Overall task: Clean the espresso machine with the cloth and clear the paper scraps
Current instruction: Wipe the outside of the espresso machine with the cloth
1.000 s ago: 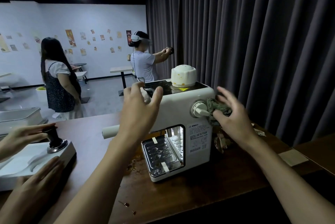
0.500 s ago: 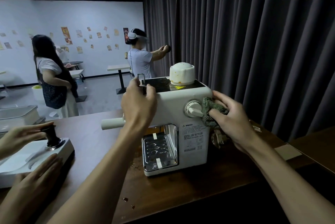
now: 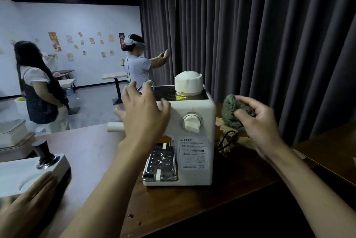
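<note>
One white espresso machine (image 3: 192,137), cap (image 3: 188,83) seemingly stained; right hand (image 3: 258,120) holds cloth (image 3: 230,110).

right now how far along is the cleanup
Nothing looks finished. In hand: the right hand grips the cloth just off the side of the espresso machine; the left hand is open at its top edge. Left: stains on the white cap, paper scraps beside it, crumbs on the table.

Espresso machine (image 3: 194,114) glossy white plastic; drip tray (image 3: 160,162) shiny metal; cloth (image 3: 232,111) rough green in right hand (image 3: 258,122); table (image 3: 92,147) smooth wood.
</note>
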